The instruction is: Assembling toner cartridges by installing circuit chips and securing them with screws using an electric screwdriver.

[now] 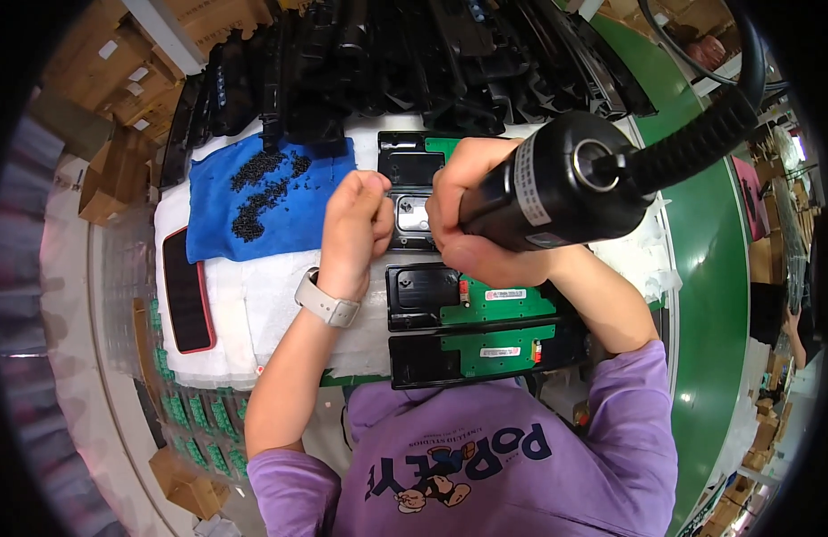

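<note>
My right hand (468, 201) is wrapped round a black electric screwdriver (557, 183), whose cable runs up and right. The screwdriver's tip is hidden behind my hand. Below it lies a black plastic housing (412, 215), partly covered. My left hand (353, 219), with a watch on its wrist, is closed just left of that housing; anything in its fingers is hidden. Nearer to me are two more black housings with green circuit boards (486, 309) (512, 338). A blue cloth (298, 224) beside my left hand carries piles of small black screws (262, 170).
Many long black plastic parts (360, 63) are stacked along the far side of the white-covered table (262, 304). A red-edged phone (187, 291) lies at the left. Small green boards (199, 416) sit in clear trays at lower left. Cardboard boxes (119, 174) stand further left.
</note>
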The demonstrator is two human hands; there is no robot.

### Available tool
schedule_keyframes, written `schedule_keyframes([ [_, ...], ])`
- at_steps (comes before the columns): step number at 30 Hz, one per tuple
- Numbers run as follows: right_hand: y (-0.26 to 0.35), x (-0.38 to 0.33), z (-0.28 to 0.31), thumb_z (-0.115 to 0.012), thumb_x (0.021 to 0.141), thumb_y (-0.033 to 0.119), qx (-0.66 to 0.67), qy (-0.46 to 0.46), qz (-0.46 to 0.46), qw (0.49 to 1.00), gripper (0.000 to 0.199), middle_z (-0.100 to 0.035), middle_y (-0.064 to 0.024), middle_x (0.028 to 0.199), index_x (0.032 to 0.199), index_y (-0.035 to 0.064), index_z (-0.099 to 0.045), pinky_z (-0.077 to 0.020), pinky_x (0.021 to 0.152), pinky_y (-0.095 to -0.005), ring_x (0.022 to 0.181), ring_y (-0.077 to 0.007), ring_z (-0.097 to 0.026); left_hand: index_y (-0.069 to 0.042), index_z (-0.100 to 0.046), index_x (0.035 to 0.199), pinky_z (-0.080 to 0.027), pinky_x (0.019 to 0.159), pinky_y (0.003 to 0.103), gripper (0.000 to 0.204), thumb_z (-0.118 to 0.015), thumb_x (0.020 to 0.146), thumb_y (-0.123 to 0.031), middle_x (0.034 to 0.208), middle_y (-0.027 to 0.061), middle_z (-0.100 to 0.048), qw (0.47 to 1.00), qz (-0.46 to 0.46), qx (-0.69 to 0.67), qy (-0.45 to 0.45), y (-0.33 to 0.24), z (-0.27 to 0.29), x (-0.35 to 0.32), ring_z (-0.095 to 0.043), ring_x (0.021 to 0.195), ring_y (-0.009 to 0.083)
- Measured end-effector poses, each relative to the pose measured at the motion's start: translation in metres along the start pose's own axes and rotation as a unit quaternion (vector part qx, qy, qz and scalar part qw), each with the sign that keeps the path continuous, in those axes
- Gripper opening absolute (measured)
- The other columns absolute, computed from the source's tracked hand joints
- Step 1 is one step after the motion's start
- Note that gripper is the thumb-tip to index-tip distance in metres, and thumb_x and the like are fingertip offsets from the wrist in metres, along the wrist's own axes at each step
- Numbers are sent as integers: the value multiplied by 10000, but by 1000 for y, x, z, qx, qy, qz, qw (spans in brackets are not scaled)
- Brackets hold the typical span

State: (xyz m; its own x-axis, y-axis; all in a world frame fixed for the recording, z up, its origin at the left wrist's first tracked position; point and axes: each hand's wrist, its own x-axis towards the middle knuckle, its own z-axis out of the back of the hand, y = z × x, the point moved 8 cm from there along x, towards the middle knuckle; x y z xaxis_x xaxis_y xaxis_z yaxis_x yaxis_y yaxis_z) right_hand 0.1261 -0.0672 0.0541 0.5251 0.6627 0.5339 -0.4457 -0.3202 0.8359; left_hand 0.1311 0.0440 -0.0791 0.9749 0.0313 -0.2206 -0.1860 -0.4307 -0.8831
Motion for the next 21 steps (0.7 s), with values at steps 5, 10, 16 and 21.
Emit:
schedule_keyframes([
  [5,0,3,1,-697,683,95,-31,31,14,999,240,-521,-44,577,741,16,-478,-435,488,-224,512,-98,-512,-71,-430,944,-178,396,200,92,-438,924,-161,554,-40,-355,1000,26,-5,-7,-1,-2,-6,-249,441,35],
  [10,10,3,30,-645,790,239,176,-27,13,984,310,-464,-9,567,931,36,-457,-370,431,-270,433,-118,-452,-41,-435,986,-289,417,188,153,-521,892,-125,711,82,-599,998,-29,37,47,-13,-4,-5,-399,465,56],
  [16,38,1,66,-506,857,376,274,-78,108,953,371,-473,6,649,1034,55,-446,-425,575,-292,472,-101,-463,-27,-519,836,-287,368,182,189,-512,917,-198,619,75,-591,994,42,45,88,-11,-24,-18,-383,377,60],
  [21,43,-6,74,-505,857,372,267,-102,113,952,373,-475,3,652,1043,54,-447,-427,579,-302,476,-104,-469,-26,-517,890,-227,409,171,197,-451,935,-206,555,-11,-433,984,82,13,155,-2,-36,-21,-308,443,40],
])
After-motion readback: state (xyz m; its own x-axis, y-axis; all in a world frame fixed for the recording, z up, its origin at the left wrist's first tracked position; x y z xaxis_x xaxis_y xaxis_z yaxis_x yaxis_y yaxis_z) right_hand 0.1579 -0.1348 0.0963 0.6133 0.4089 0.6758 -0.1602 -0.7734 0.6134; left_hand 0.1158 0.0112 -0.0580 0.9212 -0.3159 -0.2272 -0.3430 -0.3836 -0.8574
